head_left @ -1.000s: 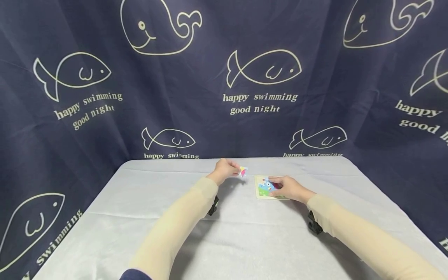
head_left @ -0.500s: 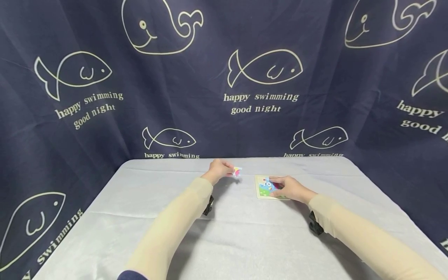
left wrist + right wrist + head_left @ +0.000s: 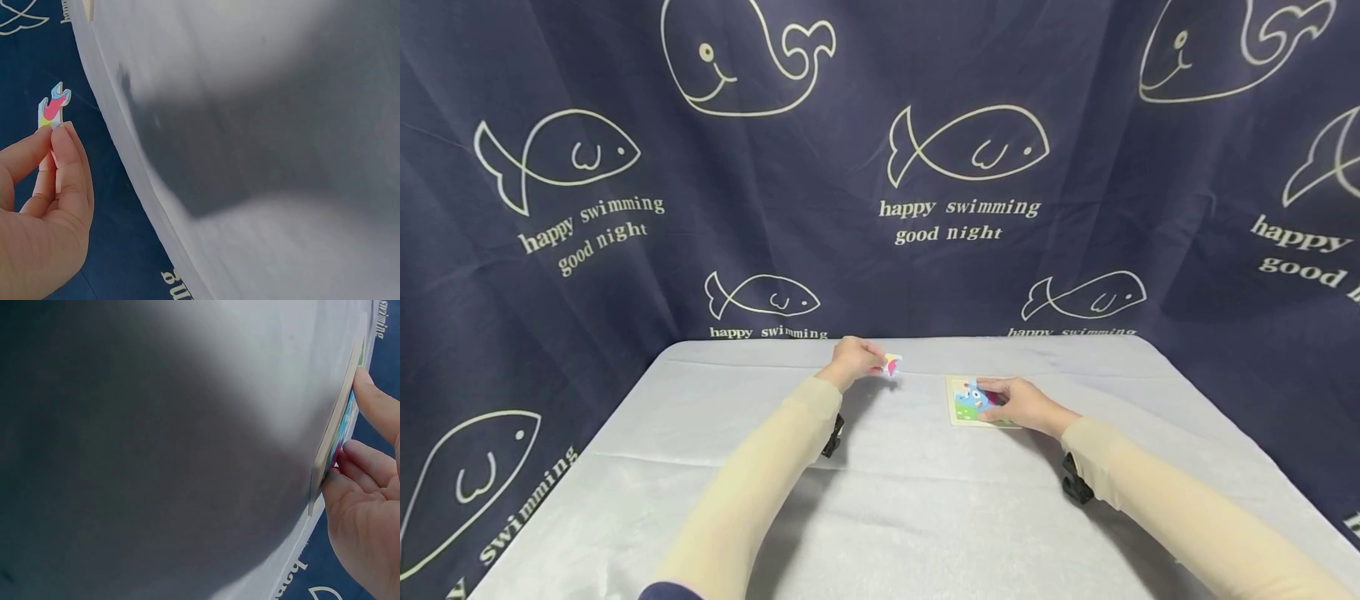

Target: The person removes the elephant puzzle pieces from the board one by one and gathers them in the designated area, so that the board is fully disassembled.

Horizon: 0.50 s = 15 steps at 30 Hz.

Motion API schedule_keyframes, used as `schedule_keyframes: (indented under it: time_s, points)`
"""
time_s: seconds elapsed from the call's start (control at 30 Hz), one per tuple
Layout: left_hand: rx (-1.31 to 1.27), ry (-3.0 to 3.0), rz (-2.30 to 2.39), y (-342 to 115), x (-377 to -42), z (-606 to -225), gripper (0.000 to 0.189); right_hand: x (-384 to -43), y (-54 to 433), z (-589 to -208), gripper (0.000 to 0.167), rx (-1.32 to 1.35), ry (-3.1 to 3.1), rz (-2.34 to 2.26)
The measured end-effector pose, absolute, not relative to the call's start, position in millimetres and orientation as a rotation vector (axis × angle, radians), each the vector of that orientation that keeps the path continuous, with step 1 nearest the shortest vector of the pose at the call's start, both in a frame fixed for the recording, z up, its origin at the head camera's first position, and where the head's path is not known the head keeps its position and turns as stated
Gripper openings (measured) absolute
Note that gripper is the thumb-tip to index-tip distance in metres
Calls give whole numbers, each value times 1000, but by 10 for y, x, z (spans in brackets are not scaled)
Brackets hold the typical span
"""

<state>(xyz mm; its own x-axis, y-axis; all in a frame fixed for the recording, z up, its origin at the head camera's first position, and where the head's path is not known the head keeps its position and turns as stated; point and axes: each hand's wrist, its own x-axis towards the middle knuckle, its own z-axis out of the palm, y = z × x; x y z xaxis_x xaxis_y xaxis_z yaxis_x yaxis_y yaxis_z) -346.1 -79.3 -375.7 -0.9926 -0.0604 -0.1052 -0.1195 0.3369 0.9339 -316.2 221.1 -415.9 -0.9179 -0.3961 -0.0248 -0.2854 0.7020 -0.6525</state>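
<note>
In the head view my left hand (image 3: 856,361) pinches a small jigsaw piece (image 3: 891,364) between thumb and fingertips, held above the table near its far edge. The left wrist view shows the piece (image 3: 55,105) up close: pink, yellow and light blue, with notched, knobbed edges. My right hand (image 3: 1026,404) rests on a square jigsaw puzzle (image 3: 966,400) in a pale frame. Its thumb and fingers lie spread across the picture, covering the right part of it. A blue cartoon animal on green grass shows in the picture. From the right wrist, the puzzle (image 3: 342,419) appears edge-on under the fingertips.
A light grey cloth covers the table (image 3: 910,517). Behind it and at the sides hangs a dark blue curtain (image 3: 850,250) with fish and whale drawings. A black wrist camera mount sits on each sleeve.
My left hand has moved left, away from the puzzle, carrying the jigsaw piece. The right hand stays in place on the puzzle.
</note>
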Motion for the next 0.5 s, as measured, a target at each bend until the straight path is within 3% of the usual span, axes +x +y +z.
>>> schedule_keyframes:
  time_s: [0.5]
  points:
    - [-194, 2571, 1728, -1015, -3448, -3751, 14, -3143, 2202, -4151, 71, -560, 2747, -1024]
